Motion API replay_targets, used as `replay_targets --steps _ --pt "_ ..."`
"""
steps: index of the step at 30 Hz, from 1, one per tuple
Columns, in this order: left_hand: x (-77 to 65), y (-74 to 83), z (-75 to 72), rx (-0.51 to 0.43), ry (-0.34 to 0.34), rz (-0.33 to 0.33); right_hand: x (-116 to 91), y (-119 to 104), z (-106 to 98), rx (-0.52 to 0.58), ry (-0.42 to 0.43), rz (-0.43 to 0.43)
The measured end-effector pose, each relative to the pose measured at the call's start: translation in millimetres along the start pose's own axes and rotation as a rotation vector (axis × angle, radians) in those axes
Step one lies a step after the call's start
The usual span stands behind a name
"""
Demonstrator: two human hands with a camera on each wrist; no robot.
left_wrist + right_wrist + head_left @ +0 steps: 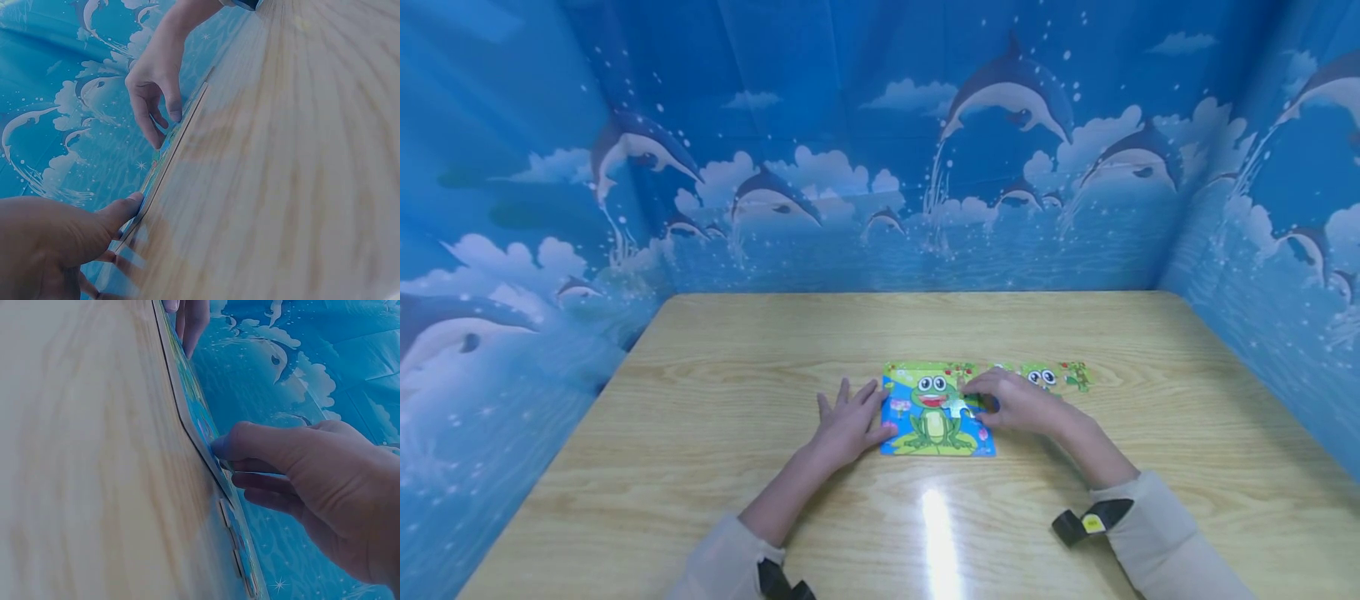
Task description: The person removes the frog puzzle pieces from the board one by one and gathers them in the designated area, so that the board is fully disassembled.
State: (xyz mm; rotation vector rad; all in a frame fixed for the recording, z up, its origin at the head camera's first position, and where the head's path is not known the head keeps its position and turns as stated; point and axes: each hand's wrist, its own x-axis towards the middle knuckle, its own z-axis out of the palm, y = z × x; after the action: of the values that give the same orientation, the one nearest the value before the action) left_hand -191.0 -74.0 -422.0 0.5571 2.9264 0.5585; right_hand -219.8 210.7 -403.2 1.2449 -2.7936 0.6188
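A frog jigsaw puzzle [934,427] lies flat on the table, with a pale piece-shaped gap [958,408] right of the frog's mouth. At its left edge, my left hand [847,425] rests with fingers spread, the thumb touching the border. My right hand [1018,402] reaches over the right side of the puzzle. Its thumb and index finger are bent and apart, their tips down at the surface beside the gap, as the left wrist view also shows. No piece shows between those fingertips. In the right wrist view, the right thumb [234,444] lies right at the puzzle's edge.
Several loose puzzle pieces [1042,377], some with frog eyes, lie right of the puzzle, partly hidden behind my right hand. Wood-grained table [760,333] surrounds the puzzle. A blue dolphin-print curtain [850,167] encloses the back and sides. Both wrists carry black straps.
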Motion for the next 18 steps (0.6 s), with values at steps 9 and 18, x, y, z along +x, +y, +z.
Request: replay_targets --steps 9,18 --pt "-0.6 0.2 -0.2 0.002 0.008 0.004 0.2 -1.0 0.1 0.001 -0.007 0.029" --pt "0.1 -0.6 1.1 0.000 0.009 0.007 -0.2 -0.4 0.5 0.016 0.007 0.034"
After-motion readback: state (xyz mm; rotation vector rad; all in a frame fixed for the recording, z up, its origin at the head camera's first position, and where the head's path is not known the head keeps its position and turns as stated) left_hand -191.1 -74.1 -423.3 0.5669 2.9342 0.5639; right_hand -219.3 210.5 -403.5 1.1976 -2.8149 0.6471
